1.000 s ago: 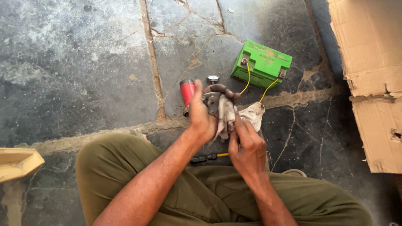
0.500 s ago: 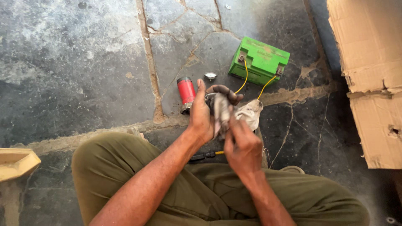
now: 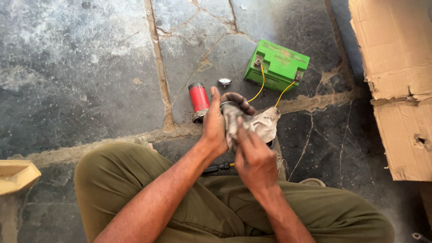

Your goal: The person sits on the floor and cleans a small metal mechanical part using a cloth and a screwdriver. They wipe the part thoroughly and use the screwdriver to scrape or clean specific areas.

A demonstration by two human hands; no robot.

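Observation:
I sit cross-legged on a stone floor in olive trousers. My left hand is wrapped around a round part that is mostly hidden under a dirty grey rag. My right hand presses the rag against that part with its fingers. A red cylinder lies on the floor just left of my left hand. A green battery sits beyond, with two yellow wires running from its terminals down toward my hands.
A small round metal cap lies between the cylinder and the battery. A black-and-yellow tool handle lies under my wrists. Torn cardboard fills the right edge. A tan object sits at the far left.
My hands have shifted slightly with the rag, and the red cylinder, earlier partly behind my left hand, now shows fully on the floor.

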